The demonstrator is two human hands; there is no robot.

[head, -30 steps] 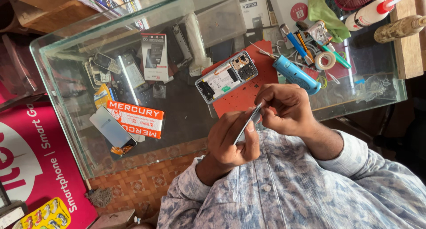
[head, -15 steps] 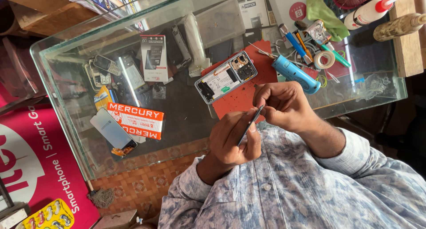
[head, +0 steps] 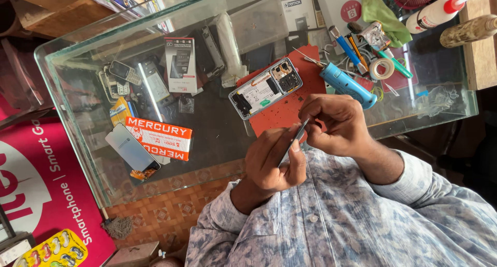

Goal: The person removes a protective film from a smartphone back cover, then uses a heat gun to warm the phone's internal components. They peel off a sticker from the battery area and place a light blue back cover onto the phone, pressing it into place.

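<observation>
A thin panel (head: 293, 143) is pinched by both hands, left (head: 272, 161) and right (head: 334, 124), past the glass edge (head: 171, 181); an orange box (head: 159, 138) lies beneath.

Pretty bright, even daylight all over, nothing dim or murky. The glass bench (head: 93, 158) catches a pale sheen, with a thin white streak of glare (head: 149, 91) running across the top and washing out some of the stuff under it. Its edges glow greenish. Shadows are soft, mostly a darker patch beneath both hands (head: 305, 143) and inside the case. Focus is decent in the middle, but the shirt (head: 362, 220) at the bottom looks a bit soft. Lines bend slightly toward the corners, typical wide-angle look.
</observation>
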